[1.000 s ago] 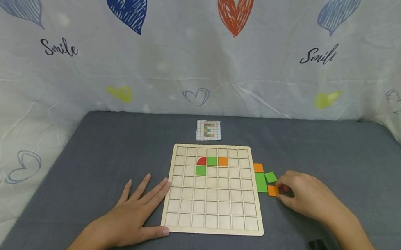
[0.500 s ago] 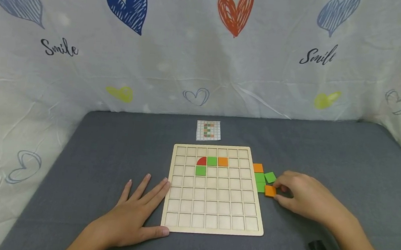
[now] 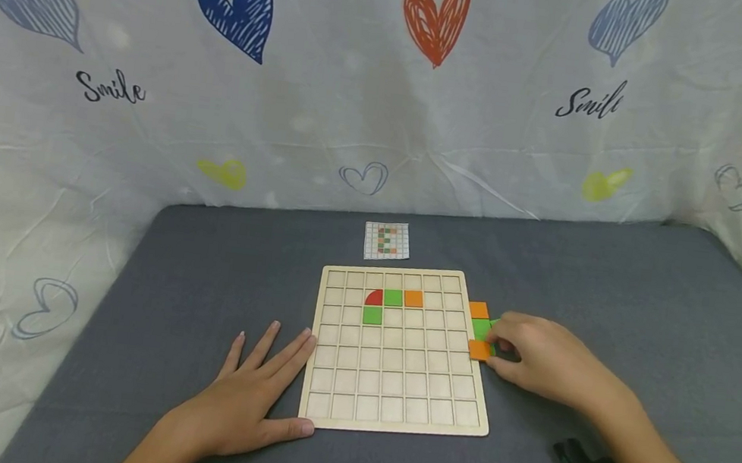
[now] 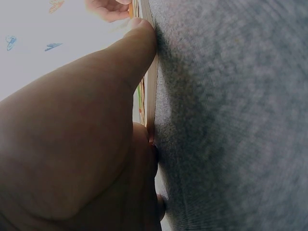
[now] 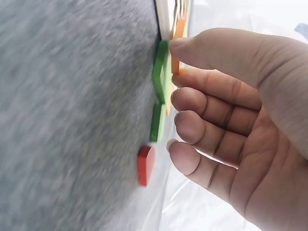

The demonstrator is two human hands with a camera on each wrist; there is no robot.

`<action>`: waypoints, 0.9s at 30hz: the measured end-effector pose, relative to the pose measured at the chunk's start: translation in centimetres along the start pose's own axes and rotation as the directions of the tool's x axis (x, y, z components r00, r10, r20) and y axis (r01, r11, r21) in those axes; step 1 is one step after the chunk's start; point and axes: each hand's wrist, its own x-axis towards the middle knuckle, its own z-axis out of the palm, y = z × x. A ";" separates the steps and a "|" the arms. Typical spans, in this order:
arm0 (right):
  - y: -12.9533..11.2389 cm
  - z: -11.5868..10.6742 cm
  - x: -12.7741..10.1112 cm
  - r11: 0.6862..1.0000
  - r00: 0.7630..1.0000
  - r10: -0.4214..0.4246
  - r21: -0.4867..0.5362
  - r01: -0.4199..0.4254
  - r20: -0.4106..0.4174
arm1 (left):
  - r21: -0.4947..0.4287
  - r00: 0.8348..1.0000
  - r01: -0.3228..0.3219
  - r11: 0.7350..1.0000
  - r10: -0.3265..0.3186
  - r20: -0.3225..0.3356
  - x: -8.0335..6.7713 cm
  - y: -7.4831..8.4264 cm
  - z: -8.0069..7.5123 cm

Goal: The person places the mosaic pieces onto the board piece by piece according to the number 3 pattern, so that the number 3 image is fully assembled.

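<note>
The right hand pinches an orange tile at the board's 3 o'clock edge, over green tiles. The left hand lies flat and open at 8 o'clock, touching the board.

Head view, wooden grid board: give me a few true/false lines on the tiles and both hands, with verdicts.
1. The right hand pinches an orange tile at the right edge of the wooden grid board. True.
2. The left hand holds a green tile. False: it lies flat on the grey cloth against the board's left edge and holds nothing.
3. Four tiles sit in the board: a red quarter-circle, two green, one orange. True.
4. The pattern card lies on top of the board. False: it lies on the cloth beyond the board's far edge.
5. Every loose tile beside the board is orange. False: a green tile lies there too, and the right wrist view shows a red piece.
</note>
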 end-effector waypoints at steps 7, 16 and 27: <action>-0.9 0.0 1.1 0.998 0.999 -0.054 -0.014 0.054 -0.006 | -0.003 1.000 -0.004 1.000 0.004 -0.005 -0.1 0.0 0.0; -1.9 0.3 2.2 0.996 0.996 -0.091 0.015 0.091 -0.016 | 0.008 1.000 -0.014 1.000 0.014 -0.021 -0.1 -0.1 0.1; -4.0 0.7 4.5 0.989 0.989 -0.149 0.005 0.149 -0.008 | 0.007 1.000 -0.006 1.000 0.007 -0.008 0.0 -0.2 0.2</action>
